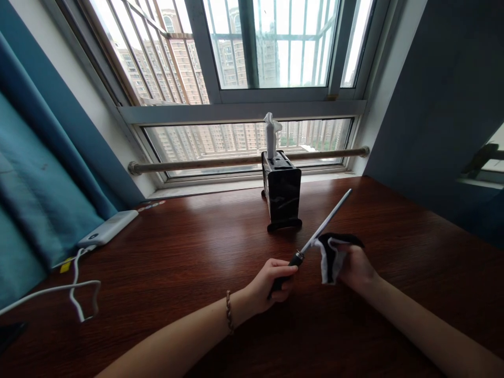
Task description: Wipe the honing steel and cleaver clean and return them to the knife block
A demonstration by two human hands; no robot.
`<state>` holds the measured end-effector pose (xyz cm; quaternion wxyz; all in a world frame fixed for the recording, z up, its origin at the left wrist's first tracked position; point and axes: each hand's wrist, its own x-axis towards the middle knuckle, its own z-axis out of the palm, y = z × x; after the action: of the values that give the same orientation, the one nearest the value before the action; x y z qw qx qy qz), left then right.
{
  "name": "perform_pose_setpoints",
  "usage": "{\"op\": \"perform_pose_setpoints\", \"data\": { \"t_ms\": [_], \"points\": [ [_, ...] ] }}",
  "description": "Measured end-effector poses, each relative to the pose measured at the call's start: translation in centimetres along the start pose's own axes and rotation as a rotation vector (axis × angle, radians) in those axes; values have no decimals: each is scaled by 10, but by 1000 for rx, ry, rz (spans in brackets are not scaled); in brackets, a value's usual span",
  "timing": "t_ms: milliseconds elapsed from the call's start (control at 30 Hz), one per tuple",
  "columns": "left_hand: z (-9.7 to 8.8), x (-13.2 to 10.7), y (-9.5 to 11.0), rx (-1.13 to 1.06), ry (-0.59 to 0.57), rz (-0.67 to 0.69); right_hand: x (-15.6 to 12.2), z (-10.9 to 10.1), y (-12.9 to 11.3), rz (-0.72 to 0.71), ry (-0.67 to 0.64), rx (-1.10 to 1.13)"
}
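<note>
My left hand (271,283) is closed round the black handle of a long metal sharpening rod (328,218), which points up and to the right over the wooden table (189,252). My right hand (356,265) grips a black and white cloth (329,254) that is wrapped round the rod near its handle. A black knife block (281,191) stands behind the hands near the window, with one white handle (271,134) sticking up out of it.
A white power bank (108,228) lies at the table's left edge, with a white cable (74,286) looping toward me. A blue curtain (35,173) hangs at the left. A metal rail (220,161) runs along the window. A dark wall stands at the right.
</note>
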<state>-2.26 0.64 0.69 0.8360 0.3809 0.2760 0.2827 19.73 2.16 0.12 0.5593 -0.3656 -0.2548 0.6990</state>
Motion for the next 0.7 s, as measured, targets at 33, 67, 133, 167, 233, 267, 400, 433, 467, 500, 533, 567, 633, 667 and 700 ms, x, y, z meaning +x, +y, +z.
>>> {"op": "perform_pose_setpoints", "data": {
  "t_ms": [33,67,133,167,233,267,400,433,467,500,533,567,633,667,700],
  "points": [
    [0,0,1,-20,-3,-5,3,-1,-1,-37,87,62],
    [0,0,1,-34,-8,-9,5,-1,-2,-50,159,126],
    [-1,0,1,-43,-14,-21,5,1,-1,-53,178,163],
    [-1,0,1,-37,-14,-23,3,3,1,-47,116,127],
    [0,1,-1,-2,-13,-21,-2,7,4,-1,-62,18],
    [0,2,-2,21,-11,-14,-6,9,5,22,-140,-33],
    [2,4,-5,97,16,2,-12,13,3,40,-261,-86],
    [2,4,-5,104,23,-1,-11,12,2,30,-268,-63],
    [3,4,-5,109,25,-7,-10,11,0,22,-264,-37],
    [3,4,-4,110,25,-9,-8,10,-2,13,-248,-9],
    [3,4,-4,108,23,-7,-5,8,-5,1,-219,18],
    [3,3,-4,106,20,-4,-2,5,-7,-21,-179,45],
    [3,3,-4,104,20,-3,4,-1,-15,-98,-84,100],
    [3,3,-4,108,22,-3,7,-5,-20,-152,-37,122],
    [3,3,-4,116,23,-2,10,-9,-26,-214,7,140]
  ]
}}
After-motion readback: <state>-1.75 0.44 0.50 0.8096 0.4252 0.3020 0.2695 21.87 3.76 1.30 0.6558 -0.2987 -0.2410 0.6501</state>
